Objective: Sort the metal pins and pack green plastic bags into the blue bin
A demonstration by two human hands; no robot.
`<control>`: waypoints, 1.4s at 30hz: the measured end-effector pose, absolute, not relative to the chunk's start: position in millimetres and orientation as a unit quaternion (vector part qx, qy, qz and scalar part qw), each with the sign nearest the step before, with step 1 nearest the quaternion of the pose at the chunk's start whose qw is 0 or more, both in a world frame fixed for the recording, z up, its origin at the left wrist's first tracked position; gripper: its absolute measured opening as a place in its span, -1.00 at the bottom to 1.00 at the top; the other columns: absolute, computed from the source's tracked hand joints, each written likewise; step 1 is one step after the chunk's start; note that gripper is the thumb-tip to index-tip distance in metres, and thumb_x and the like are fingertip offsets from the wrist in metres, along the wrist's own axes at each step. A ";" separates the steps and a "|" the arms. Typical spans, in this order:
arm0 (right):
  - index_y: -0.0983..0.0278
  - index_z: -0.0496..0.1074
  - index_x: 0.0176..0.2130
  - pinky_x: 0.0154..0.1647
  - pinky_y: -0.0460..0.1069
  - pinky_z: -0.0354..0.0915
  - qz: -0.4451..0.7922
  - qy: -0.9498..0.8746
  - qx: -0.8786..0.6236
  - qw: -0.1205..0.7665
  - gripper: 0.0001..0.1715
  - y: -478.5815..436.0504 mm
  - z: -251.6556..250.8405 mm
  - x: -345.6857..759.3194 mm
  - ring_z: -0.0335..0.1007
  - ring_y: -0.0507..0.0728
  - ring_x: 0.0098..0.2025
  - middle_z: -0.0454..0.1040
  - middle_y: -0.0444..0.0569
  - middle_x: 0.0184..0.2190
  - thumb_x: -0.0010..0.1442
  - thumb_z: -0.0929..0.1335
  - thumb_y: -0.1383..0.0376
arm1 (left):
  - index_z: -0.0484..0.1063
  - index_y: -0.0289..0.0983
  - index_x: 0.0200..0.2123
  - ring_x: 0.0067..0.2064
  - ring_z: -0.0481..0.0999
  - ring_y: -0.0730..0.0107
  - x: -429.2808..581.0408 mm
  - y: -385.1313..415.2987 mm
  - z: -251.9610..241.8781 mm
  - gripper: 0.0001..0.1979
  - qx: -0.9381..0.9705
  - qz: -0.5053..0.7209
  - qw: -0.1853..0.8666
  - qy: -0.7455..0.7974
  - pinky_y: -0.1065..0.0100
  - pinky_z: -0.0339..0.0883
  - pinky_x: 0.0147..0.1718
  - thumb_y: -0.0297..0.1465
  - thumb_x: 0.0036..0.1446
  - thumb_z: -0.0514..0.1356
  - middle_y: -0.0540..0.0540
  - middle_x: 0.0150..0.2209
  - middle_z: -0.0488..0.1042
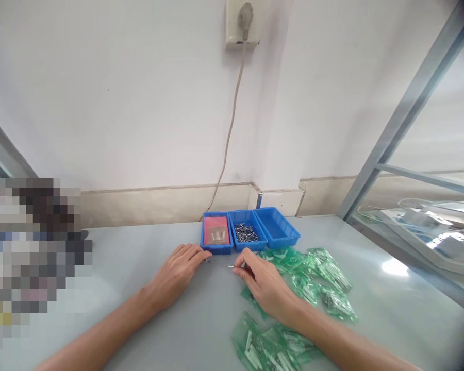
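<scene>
Right hand (263, 282) pinched a pin (231, 266) near the parts bin (252, 247), presumably for control; left hand (178, 269) lay half-curled, hold unclear!

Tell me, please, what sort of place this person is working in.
Probably a workshop or factory bench for small hardware: blue bins, one of them filled with metal parts, stand on a plain grey table beside many green bags.

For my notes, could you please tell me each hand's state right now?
Left hand: at a small metal piece; grip cannot be told.
Right hand: closed, pinching a thin silvery pin.
</scene>
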State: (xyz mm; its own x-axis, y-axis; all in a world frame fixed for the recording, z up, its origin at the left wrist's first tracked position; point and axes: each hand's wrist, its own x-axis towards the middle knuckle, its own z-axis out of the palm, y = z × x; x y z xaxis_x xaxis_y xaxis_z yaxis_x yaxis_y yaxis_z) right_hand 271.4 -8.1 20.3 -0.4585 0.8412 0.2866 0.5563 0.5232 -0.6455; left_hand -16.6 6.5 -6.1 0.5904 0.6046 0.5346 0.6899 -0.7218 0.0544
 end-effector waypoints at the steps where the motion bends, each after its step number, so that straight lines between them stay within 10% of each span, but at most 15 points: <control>1: 0.15 0.28 -0.21 -0.32 -0.04 0.16 0.236 -0.821 -0.421 0.305 -0.84 -7.7 20.1 271.5 0.34 0.10 -0.33 0.46 -0.17 -0.33 0.51 0.26 0.32 | 0.40 -0.20 0.17 -0.06 0.54 0.21 -16.3 6.4 -5.8 -0.68 -0.888 -0.268 0.077 -0.365 0.18 0.40 -0.01 -0.57 0.49 0.01 -0.15 -0.04 0.56; 42: 0.18 0.04 -0.44 -0.44 -0.02 -0.04 0.219 -0.808 -0.445 0.317 -0.47 -4.3 19.2 271.1 0.12 0.06 -0.49 0.21 -0.22 -0.54 0.56 0.20 0.08 | 0.36 -0.22 0.14 -0.14 0.44 0.22 -9.3 6.3 -1.6 -0.71 -0.885 -0.284 0.067 -0.362 0.23 0.36 -0.08 -0.59 0.47 0.02 -0.07 -0.16 0.58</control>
State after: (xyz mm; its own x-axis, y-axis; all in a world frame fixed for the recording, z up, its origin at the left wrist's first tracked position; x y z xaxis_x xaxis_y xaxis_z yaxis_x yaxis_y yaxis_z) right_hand 271.1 -4.3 19.2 -0.4029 0.8586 0.3170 0.5808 0.5075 -0.6365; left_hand -9.3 6.3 -1.6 0.5767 0.6030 0.5513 0.6785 -0.7293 0.0879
